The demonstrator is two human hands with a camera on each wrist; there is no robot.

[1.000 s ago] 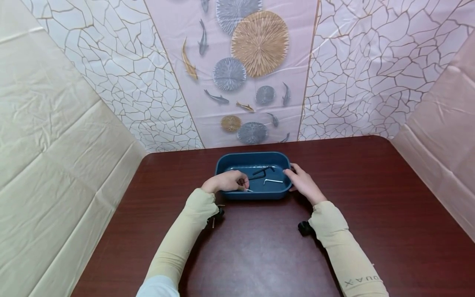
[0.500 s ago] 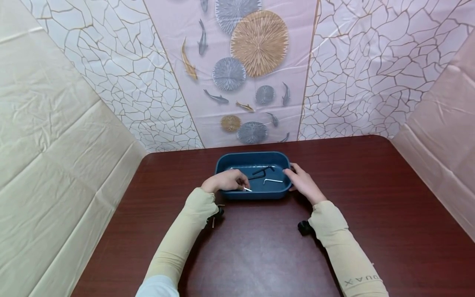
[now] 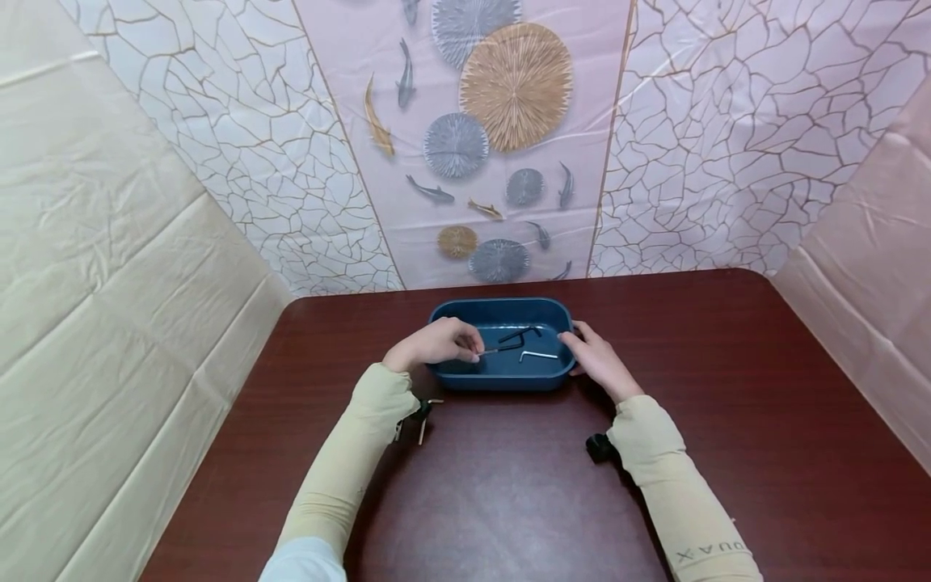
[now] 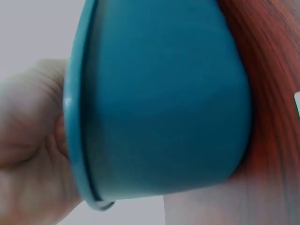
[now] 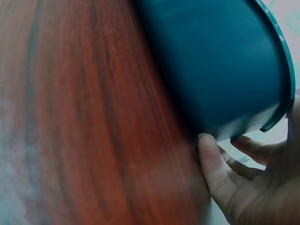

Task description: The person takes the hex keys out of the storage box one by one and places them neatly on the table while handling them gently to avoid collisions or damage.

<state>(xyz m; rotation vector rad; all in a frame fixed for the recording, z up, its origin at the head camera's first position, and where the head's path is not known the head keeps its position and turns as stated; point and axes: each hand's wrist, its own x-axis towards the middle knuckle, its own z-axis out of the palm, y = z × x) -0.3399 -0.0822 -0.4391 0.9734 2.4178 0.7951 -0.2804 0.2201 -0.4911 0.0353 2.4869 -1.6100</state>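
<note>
Blue tray (image 3: 502, 383); black hex keys (image 3: 519, 333); silver hex key (image 3: 540, 354); red-brown wood-grained table (image 3: 502, 485)

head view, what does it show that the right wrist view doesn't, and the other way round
Only the head view: the inside of the blue tray with two black L-shaped keys and a silver L-shaped key, plus the left hand pinching a thin grey piece.

Only the right wrist view: a near, low look at the tray's outer wall, with fingers of the right hand by its end that the head view mostly hides.

Both: the tray, the right hand at it, and the red-brown tabletop.
</note>
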